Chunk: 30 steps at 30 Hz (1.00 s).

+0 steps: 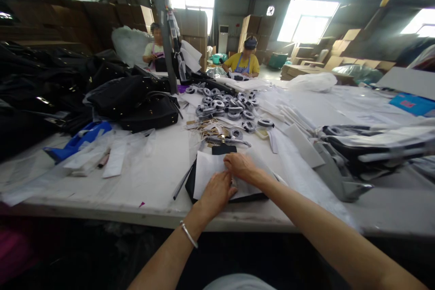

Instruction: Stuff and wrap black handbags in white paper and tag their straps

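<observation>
White paper sheet (208,171) half-covers a flat black fabric pouch (190,185), right hand (243,166) spread flat on it, left hand (215,192) curled, grip unclear.

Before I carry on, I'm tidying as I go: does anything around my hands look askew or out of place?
Nothing damaged or spilled. The left hand and right hand rest on a white sheet over a black piece lying skewed to the table edge; a thin dark stick lies slanted beside it.

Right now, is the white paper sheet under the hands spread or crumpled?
Spread: the white paper sheet lies smooth over the flat black item, left hand and right hand on it.
</observation>
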### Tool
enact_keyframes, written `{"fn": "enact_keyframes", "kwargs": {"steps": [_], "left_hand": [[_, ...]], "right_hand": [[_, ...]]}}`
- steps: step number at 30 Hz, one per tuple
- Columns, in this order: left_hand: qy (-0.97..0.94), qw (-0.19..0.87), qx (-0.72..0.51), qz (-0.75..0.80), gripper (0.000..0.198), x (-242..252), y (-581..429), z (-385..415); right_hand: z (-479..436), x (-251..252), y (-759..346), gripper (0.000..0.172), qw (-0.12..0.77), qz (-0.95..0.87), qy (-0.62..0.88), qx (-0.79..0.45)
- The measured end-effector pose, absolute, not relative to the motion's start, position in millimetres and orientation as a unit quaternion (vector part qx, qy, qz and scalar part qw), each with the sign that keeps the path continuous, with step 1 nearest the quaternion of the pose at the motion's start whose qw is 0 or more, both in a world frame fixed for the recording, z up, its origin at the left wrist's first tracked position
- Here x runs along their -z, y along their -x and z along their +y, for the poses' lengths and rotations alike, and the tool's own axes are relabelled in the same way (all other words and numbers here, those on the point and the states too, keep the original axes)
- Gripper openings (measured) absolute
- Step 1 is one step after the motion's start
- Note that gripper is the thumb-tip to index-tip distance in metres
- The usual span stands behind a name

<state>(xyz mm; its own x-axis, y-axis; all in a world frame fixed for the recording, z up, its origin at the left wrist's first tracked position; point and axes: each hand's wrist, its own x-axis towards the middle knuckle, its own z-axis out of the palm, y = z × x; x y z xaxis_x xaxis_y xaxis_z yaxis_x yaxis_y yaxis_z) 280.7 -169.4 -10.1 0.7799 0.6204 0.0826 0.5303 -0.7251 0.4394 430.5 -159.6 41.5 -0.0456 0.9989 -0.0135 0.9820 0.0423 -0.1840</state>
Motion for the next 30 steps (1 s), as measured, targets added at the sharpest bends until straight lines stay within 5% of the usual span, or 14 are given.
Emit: {"fn": "enact_keyframes", "kwargs": {"steps": [7,18,30], "left_hand": [[-0.939,0.244,0.009,0.241,0.015,-31,-287,-111],[-0.894,0.042,-0.169,0.412,0.025,21,-289,-132],[-0.869,-0.015,-0.190,0.456,0.043,32,-292,-125]], "right_hand": [[-178,22,-446,0.017,0.132,-0.740,0.659,0.037],[-171,26,-446,0.019,0.128,-0.717,0.684,0.042],[-164,17,-449,0.037,0.078,-0.678,0.731,0.011]]}}
